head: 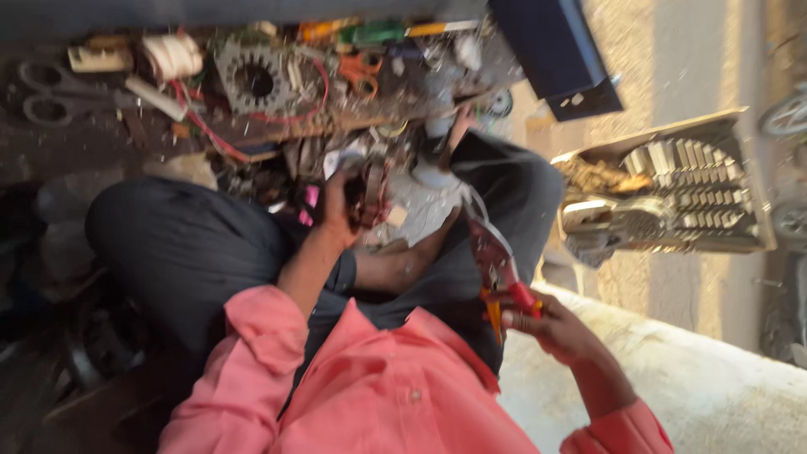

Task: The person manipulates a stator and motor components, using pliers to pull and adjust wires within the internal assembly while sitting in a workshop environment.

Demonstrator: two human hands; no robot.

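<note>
I sit cross-legged in dark trousers [185, 244] and a pink shirt [378, 395]. My left hand [334, 210] is closed around a small round part with copper-coloured windings [370, 192], held over my lap. My right hand [546, 324] grips the red and orange handles of a pair of pliers [496, 261]. Their metal jaws point up toward a white cloth or paper [424, 206] on my knee. The picture is motion-blurred, so fine detail of the part is unclear.
Ahead lies a cluttered surface with scissors [50, 92], a toothed metal ring [252, 80], red wires [202, 126], a white roll [172, 55] and an orange tool [361, 71]. To the right stands a cardboard box of stacked metal plates [681, 181]. A dark blue panel [555, 50] and a concrete ledge [672, 378] are nearby.
</note>
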